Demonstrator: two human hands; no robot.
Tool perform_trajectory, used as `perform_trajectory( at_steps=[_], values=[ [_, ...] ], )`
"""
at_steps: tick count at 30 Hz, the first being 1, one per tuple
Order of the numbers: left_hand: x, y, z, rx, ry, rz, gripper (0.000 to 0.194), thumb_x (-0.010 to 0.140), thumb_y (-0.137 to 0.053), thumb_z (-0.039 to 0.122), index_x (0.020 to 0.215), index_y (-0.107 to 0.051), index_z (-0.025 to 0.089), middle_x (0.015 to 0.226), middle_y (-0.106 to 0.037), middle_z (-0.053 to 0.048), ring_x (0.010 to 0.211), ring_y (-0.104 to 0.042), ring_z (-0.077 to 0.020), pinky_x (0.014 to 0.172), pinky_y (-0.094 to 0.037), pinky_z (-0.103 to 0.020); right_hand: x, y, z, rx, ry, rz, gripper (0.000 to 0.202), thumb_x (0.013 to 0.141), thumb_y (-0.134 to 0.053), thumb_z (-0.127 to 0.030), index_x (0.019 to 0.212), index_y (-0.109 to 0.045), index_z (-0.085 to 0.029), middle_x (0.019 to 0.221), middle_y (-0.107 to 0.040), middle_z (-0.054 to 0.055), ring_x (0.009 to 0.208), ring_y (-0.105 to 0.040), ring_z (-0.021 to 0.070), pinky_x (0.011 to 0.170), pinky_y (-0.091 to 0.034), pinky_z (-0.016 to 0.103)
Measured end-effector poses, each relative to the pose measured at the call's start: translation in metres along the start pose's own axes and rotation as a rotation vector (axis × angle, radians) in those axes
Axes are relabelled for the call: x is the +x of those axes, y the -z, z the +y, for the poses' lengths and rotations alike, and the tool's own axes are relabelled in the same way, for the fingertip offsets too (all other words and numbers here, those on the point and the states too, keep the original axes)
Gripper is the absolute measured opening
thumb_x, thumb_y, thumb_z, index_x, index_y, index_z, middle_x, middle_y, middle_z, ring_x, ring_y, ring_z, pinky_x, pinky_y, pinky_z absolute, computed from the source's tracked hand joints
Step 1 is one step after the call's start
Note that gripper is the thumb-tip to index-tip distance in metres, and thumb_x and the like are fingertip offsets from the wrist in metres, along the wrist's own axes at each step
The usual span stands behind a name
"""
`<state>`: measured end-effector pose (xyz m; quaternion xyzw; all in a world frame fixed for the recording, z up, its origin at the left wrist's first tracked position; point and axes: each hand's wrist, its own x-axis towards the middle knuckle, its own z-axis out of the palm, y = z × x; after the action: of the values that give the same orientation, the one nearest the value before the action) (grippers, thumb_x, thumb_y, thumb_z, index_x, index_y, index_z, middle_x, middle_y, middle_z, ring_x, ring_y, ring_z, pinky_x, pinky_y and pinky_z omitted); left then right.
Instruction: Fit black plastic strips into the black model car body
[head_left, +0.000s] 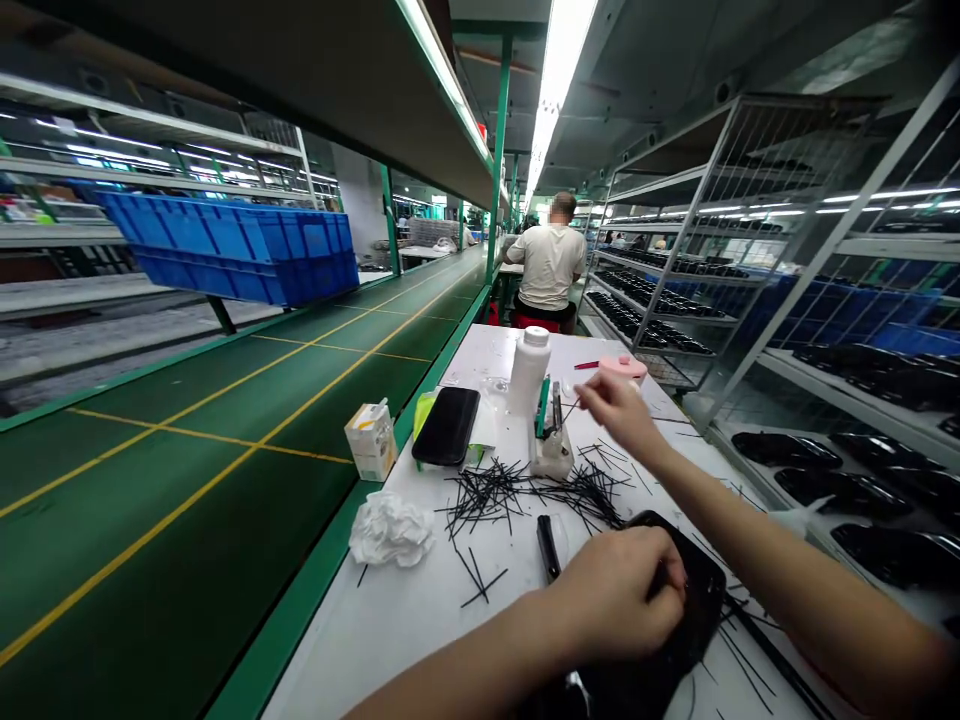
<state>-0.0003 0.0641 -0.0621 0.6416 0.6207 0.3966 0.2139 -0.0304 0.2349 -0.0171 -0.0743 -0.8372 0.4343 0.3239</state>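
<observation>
My left hand (619,590) is closed, its fingers curled over a glossy black part (694,590) at the table's near edge; what the fingertips pinch, if anything, is hidden. Farther forward, my right hand (619,405) is pinched around what looks like a thin black strip, just right of a small white holder (553,458) with a green tool and a metal piece standing in it. Many thin black strips (487,495) lie scattered in front of the holder. A black-handled tool (548,548) lies beside my left hand.
A white bottle (531,360), a black phone (446,427), a small box (372,440), crumpled tissue (391,530) and a pink container (622,370) surround the work spot. A green conveyor (285,400) runs left; racks (847,360) stand right. A person (550,262) sits ahead.
</observation>
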Motion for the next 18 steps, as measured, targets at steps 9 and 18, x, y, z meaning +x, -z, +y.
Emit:
perform_trajectory(
  at_steps=[9,18],
  values=[
    [0.000,0.002,0.008,0.156,-0.099,-0.099,0.020,0.088,-0.053,0.021,0.105,-0.062,0.018,0.106,-0.071,-0.009,0.102,-0.064,-0.0231,0.095,-0.048,-0.035,-0.059,0.090,-0.026,0.390,-0.073,0.484,0.035,0.077,-0.079,-0.043,0.072,-0.051,-0.023,0.062,-0.051,-0.004,0.052,-0.042,0.0105,0.056,-0.044,0.027],
    [0.005,0.002,0.011,0.121,-0.103,-0.121,0.016,0.093,-0.049,0.018,0.103,-0.062,0.021,0.117,-0.070,-0.008,0.116,-0.060,-0.0245,0.105,-0.043,-0.041,-0.196,0.099,-0.031,0.452,-0.324,0.684,0.024,0.081,-0.074,-0.032,0.069,-0.055,-0.023,0.061,-0.048,-0.003,0.051,-0.037,0.0117,0.054,-0.045,0.029]
  ],
)
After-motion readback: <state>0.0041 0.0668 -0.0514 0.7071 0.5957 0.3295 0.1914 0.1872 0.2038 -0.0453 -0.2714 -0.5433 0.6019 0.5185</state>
